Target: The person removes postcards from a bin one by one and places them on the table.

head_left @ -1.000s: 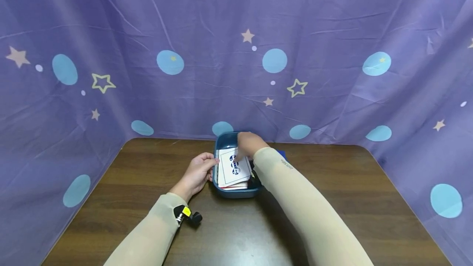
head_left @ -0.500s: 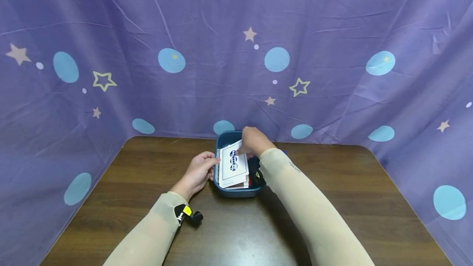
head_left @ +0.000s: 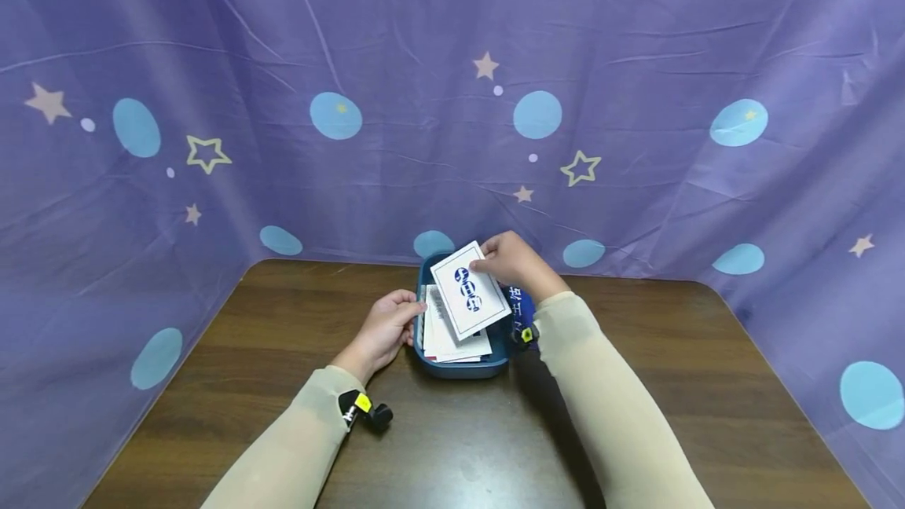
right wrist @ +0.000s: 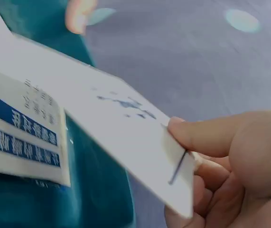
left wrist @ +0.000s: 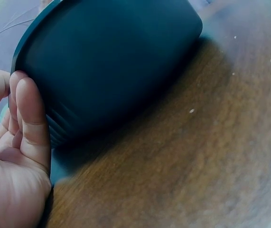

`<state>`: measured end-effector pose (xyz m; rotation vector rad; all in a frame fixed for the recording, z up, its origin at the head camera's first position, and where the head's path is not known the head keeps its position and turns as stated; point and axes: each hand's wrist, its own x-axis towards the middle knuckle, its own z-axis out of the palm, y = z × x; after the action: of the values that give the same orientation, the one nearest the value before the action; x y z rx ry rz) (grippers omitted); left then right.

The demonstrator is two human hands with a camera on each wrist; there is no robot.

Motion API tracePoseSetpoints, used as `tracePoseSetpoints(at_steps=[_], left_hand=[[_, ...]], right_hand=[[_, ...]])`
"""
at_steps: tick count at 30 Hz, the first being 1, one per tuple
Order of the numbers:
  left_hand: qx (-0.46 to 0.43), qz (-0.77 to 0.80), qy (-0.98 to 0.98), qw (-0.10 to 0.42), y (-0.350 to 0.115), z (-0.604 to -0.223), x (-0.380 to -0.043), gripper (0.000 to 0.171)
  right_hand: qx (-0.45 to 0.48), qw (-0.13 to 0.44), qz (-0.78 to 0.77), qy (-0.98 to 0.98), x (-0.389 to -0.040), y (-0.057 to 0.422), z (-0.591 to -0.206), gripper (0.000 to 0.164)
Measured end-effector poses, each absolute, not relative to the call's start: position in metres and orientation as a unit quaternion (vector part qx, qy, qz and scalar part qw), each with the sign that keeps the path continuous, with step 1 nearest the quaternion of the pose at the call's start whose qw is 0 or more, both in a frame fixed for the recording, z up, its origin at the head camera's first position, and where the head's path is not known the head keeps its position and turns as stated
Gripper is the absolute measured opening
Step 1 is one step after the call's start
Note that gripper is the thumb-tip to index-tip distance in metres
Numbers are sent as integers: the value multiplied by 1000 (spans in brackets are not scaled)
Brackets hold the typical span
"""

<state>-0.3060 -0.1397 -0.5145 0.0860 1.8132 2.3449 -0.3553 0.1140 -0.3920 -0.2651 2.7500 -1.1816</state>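
Note:
My right hand (head_left: pixel 514 261) pinches a white card (head_left: pixel 467 293) with a dark border and blue print by its upper right edge, thumb on the printed face. The card is tilted over a dark blue plastic bin (head_left: pixel 461 372). White printed papers (head_left: pixel 437 336) lie inside the bin, partly hidden under the card; in the right wrist view one paper (right wrist: pixel 31 135) shows blue bands with writing. My left hand (head_left: pixel 384 328) grips the bin's left rim. In the left wrist view, its fingers (left wrist: pixel 32 111) lie against the outer wall.
The bin stands on a brown wooden table (head_left: pixel 283 336) near its back edge. Right of the bin, a dark blue item (head_left: pixel 517 301) with white writing is partly hidden by my right arm. A purple curtain (head_left: pixel 424 163) with stars hangs behind. Small black cameras (head_left: pixel 380 417) sit at my wrists.
My right hand has lifted the card up out of the bin and turned it, moving slightly right. Papers beneath now show more. My left hand keeps its hold on the rim.

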Motion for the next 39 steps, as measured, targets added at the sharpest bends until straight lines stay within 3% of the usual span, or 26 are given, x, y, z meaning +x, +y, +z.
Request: tracePoseSetpoints(at_steps=[8, 19, 30, 39], left_hand=[[24, 786, 612, 87, -139, -516, -306, 12], [23, 781, 616, 96, -135, -517, -303, 13], [23, 783, 614, 96, -140, -515, -306, 12], [26, 788, 608, 94, -140, -516, -306, 10]], right_hand=[[-20, 22, -479, 878, -349, 186, -408, 27], [32, 79, -482, 872, -345, 283, -440, 28], [29, 139, -436, 889, -353, 287, -478, 31], [41, 91, -341, 935, -351, 267, -480, 36]])
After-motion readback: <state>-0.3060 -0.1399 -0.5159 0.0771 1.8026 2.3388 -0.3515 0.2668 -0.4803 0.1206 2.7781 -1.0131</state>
